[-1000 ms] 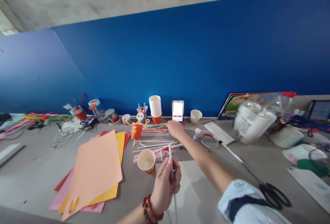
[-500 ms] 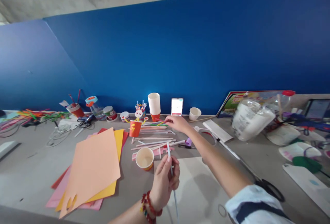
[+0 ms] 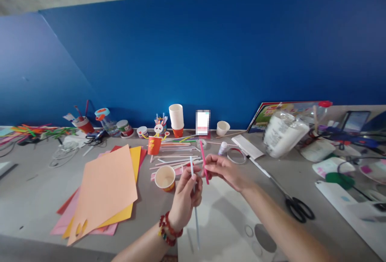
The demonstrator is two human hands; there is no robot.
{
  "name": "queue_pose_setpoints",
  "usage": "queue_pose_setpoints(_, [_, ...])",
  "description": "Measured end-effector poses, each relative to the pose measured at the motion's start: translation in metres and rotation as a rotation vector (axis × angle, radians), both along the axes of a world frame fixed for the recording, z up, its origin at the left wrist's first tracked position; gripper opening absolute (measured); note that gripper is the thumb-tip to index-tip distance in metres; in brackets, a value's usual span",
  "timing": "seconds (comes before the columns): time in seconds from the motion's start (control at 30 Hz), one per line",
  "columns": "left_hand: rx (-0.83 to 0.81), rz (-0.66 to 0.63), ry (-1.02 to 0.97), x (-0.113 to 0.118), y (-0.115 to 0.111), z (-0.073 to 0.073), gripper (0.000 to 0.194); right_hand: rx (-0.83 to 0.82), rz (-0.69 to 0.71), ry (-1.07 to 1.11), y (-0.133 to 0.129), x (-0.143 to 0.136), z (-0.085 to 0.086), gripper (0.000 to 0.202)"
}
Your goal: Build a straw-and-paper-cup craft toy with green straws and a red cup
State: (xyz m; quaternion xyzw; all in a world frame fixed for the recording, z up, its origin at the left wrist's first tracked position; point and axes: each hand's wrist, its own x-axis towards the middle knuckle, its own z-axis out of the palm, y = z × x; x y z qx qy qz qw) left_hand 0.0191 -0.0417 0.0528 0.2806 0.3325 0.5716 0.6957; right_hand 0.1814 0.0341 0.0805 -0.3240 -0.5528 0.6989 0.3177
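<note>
Holding the pale straw (image 3: 197, 226) in your left grip (image 3: 187, 191) and the pink straw (image 3: 203, 153) in your right grip (image 3: 223, 170), near the sheet's (image 3: 223, 230) far edge, appears the current step; the next move likely calls for light pinching.

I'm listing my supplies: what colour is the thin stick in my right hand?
The thin stick in your right hand is bright pink, seen in the head view.

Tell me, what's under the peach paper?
Yellow paper, pink paper and red paper stick out beneath the peach paper; whatever its middle covers can't be seen.
</note>
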Motion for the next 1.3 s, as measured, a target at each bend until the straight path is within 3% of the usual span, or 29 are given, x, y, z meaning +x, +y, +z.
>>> queue_pose_setpoints(0.17, [-0.002, 0.109, 0.079, 0.002, 0.001, -0.003, 0.038, 0.095, -0.154, -0.051, -0.018, -0.004, -0.010, 0.029])
queue_pose_setpoints(0.3, [0.050, 0.218, 0.097, 0.006, 0.004, -0.008, 0.031, 0.147, -0.166, -0.100, -0.033, -0.012, -0.019, 0.029])
queue_pose_setpoints(0.47, [0.003, 0.155, -0.044, 0.014, 0.006, -0.006, 0.031, 0.268, -0.206, -0.148, -0.044, -0.022, -0.027, 0.018])
queue_pose_setpoints(0.67, [-0.056, 0.139, -0.161, 0.014, 0.002, -0.004, 0.028, 0.405, -0.247, -0.283, -0.049, -0.025, -0.022, 0.010])
queue_pose_setpoints(0.93, [0.034, 0.081, -0.105, 0.010, 0.000, -0.003, 0.031, 0.441, -0.219, -0.367, -0.053, -0.028, -0.018, 0.011])
queue_pose_setpoints(1.03, [0.041, 0.100, -0.092, 0.009, -0.001, -0.005, 0.029, 0.604, -0.249, -0.547, -0.055, -0.022, -0.010, 0.017])
queue_pose_setpoints(1.13, [0.021, 0.102, -0.005, 0.008, -0.002, -0.008, 0.031, 0.728, -0.379, -0.663, -0.050, -0.015, 0.002, 0.028])
queue_pose_setpoints(1.2, [0.017, 0.071, 0.069, 0.008, -0.005, -0.008, 0.034, 0.670, -0.412, -0.582, -0.042, -0.013, 0.008, 0.025])
queue_pose_setpoints(1.3, [0.030, 0.011, 0.128, 0.009, -0.008, -0.007, 0.036, 0.437, -0.264, -0.295, -0.029, -0.018, 0.011, 0.027])
